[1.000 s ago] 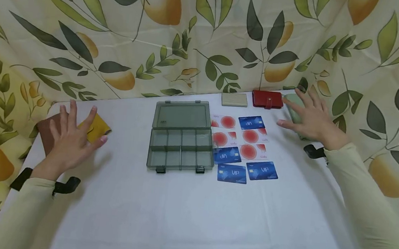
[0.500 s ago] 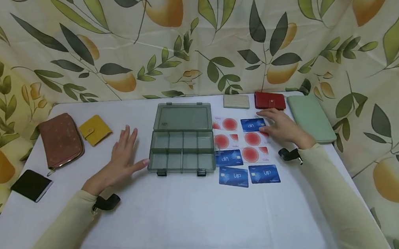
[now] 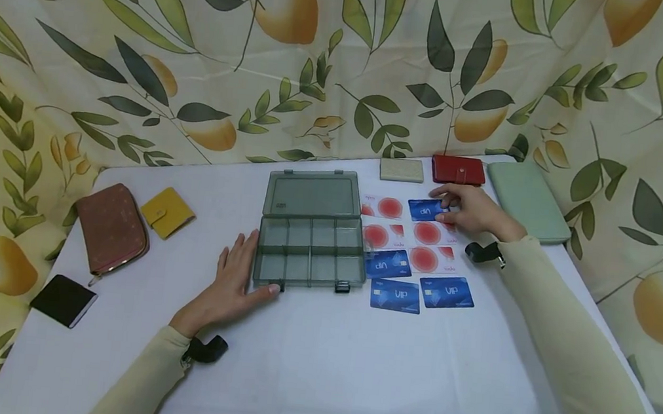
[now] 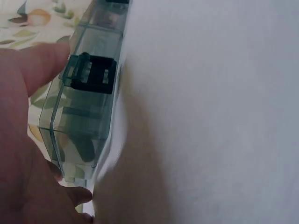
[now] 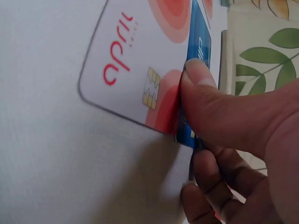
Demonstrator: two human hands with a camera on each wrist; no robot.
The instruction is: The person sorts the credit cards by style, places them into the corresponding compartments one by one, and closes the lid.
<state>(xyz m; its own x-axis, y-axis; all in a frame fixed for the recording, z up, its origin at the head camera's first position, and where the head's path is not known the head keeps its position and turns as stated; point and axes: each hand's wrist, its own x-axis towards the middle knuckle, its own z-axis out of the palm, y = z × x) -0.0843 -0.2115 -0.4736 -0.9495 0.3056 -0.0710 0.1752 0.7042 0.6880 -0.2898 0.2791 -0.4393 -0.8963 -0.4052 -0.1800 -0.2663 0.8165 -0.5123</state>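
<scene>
A see-through grey-green plastic box (image 3: 311, 195) lies with its lid folded back and its divided compartments bare. My left hand (image 3: 229, 290) rests at its near left corner, fingers straight along the side. The left wrist view has the thumb beside a black latch (image 4: 96, 73). Right of the box, red-and-white cards (image 3: 424, 259) and blue VIP cards (image 3: 395, 296) lie in rows. My right hand (image 3: 473, 209) pinches the right end of the farthest blue VIP card (image 3: 422, 210) between thumb and fingers. In the right wrist view, that blue card (image 5: 201, 32) stands beside a red-and-white card (image 5: 126, 70).
Along the back edge lie a beige card holder (image 3: 402, 170), a red wallet (image 3: 458, 171) and a pale green wallet (image 3: 527, 201). On the left are a brown zip wallet (image 3: 112, 227), a yellow wallet (image 3: 168, 212) and a small black wallet-like item (image 3: 64, 301).
My left hand has moved right, from over the brown and yellow wallets to the box's corner. My right hand has come left from the green wallet and taken hold of the blue card.
</scene>
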